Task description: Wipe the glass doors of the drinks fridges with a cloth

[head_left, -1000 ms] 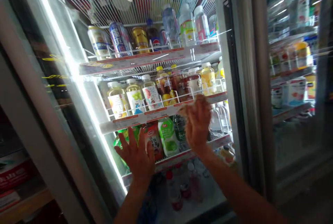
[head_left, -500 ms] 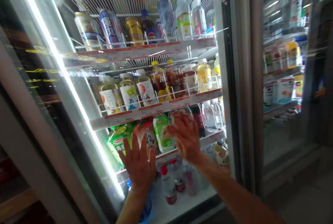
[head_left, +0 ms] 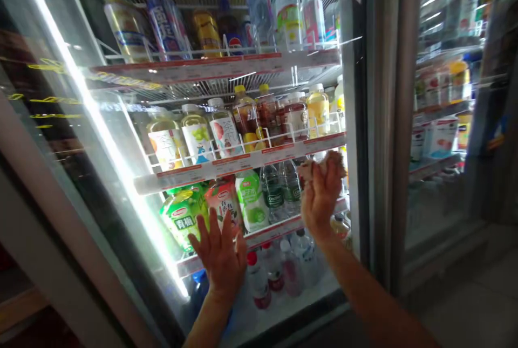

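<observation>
A glass door [head_left: 259, 297] stands between me and the lit shelves of a drinks fridge. My left hand [head_left: 222, 259] is spread against the glass with its fingers apart, in front of a red drink bottle [head_left: 224, 199] and beside a green one [head_left: 184, 218]. Higher and to the right, my right hand [head_left: 322, 202] has its fingers over a crumpled pale cloth [head_left: 338, 162]. The cloth lies against the glass, level with the shelf edge. Part of it is hidden by the fingers.
Cans and bottles [head_left: 289, 19] line the upper shelf, with tea bottles [head_left: 198, 135] below. Water bottles [head_left: 273, 191] stand lower. A metal door frame [head_left: 388, 121] runs along the right, before another glass-fronted fridge [head_left: 441, 137]. A bright light strip [head_left: 101, 132] edges the left.
My right hand has swept to the right across the glass with the cloth, uncovering the water bottles. My left hand stays spread, nearly in place. The view has shifted slightly.
</observation>
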A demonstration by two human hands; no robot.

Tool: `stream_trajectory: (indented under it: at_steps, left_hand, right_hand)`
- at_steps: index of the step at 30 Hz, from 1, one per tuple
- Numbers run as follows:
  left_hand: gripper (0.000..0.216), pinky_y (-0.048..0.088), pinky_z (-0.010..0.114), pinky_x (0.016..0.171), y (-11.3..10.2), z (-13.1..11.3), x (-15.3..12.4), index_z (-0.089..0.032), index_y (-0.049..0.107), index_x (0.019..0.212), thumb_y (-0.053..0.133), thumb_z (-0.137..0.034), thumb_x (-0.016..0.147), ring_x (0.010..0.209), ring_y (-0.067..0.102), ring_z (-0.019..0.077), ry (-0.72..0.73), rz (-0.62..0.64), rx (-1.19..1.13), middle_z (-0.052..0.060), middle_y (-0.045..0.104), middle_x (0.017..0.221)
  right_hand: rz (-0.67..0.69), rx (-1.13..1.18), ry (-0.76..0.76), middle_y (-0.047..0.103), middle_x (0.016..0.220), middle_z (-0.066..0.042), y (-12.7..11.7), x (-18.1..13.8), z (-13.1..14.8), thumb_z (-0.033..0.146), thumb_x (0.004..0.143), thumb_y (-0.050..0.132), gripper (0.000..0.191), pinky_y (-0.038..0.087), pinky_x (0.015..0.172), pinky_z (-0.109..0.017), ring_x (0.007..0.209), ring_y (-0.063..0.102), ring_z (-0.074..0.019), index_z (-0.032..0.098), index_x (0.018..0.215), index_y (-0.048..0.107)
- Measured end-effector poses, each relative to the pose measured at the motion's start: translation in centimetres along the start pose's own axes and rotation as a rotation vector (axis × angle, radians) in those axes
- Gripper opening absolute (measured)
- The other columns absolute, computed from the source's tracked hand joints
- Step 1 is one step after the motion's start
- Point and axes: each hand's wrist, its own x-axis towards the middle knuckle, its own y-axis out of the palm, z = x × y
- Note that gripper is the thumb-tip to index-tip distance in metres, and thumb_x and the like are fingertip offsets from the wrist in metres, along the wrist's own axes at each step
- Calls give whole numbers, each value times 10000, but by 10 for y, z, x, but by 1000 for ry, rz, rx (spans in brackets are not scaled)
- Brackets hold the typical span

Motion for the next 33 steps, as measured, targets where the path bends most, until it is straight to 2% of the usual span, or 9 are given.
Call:
stream_trajectory:
  at_steps: [4,6,9,11,15,20,25,30,33]
  left_hand:
    - [699,51,543,1122,3,0,-3,-289,184,1427,512,-205,816,1401,106,271,-35,-10,-12,53,172,1514]
    - [697,58,525,1129,3,0,-4,-297,192,1425,517,-208,815,1401,114,262,-25,2,-22,44,177,1513]
    - [685,37,511,1134,3,-2,-4,-303,188,1424,502,-205,824,1404,95,250,-31,3,-42,30,154,1519]
    - [683,24,516,1133,2,-4,-4,-303,180,1426,495,-199,828,1406,82,250,-49,-4,-43,24,135,1523]
    - [704,77,526,1128,-1,-4,-7,-315,175,1424,510,-178,820,1403,109,260,-26,19,-15,19,136,1521]
    - [722,72,504,1136,-3,-4,-17,-312,180,1425,517,-141,810,1406,85,253,-4,75,-7,30,122,1523]
    - [694,92,532,1126,-3,-4,-23,-308,212,1418,511,-145,814,1400,108,269,-16,98,-6,41,145,1517]
    - [695,116,517,1129,-3,-3,-26,-292,208,1420,510,-142,812,1397,130,263,12,99,-15,38,169,1509]
    - [689,96,514,1131,-3,-4,-26,-264,195,1426,501,-141,821,1398,123,267,10,74,15,51,156,1512]
  right_hand:
    - [289,100,-287,322,1462,-6,-2,-9,8,204,862,397,525,238,1110,-495,1359,270,-240,309,1375,363]
    - [212,72,-238,305,1471,-3,-3,-10,-4,195,859,416,530,261,1091,-519,1358,269,-251,318,1372,364]
    - [-7,-23,-3,203,1507,-39,-4,-9,-20,160,865,409,559,287,1051,-574,1368,236,-286,291,1400,314]
    - [49,2,-23,209,1505,-48,-6,-14,-14,162,866,401,555,279,1061,-570,1371,229,-284,279,1402,315]
    - [321,108,-279,336,1456,-16,-14,-30,1,176,854,421,516,239,1110,-500,1356,280,-236,298,1354,400]
    - [48,-7,27,181,1511,-73,-13,-26,-1,140,854,392,569,249,1068,-577,1384,188,-290,249,1407,311]
    - [345,129,-273,374,1435,-12,-10,-34,22,186,846,434,492,204,1128,-478,1359,270,-232,301,1324,446]
    - [44,-10,13,216,1500,-85,-10,-23,-8,162,872,385,520,258,1065,-573,1371,225,-286,234,1386,354]
    - [160,38,-87,233,1496,-77,-12,-29,-2,176,875,380,518,257,1080,-547,1371,231,-275,239,1388,353]
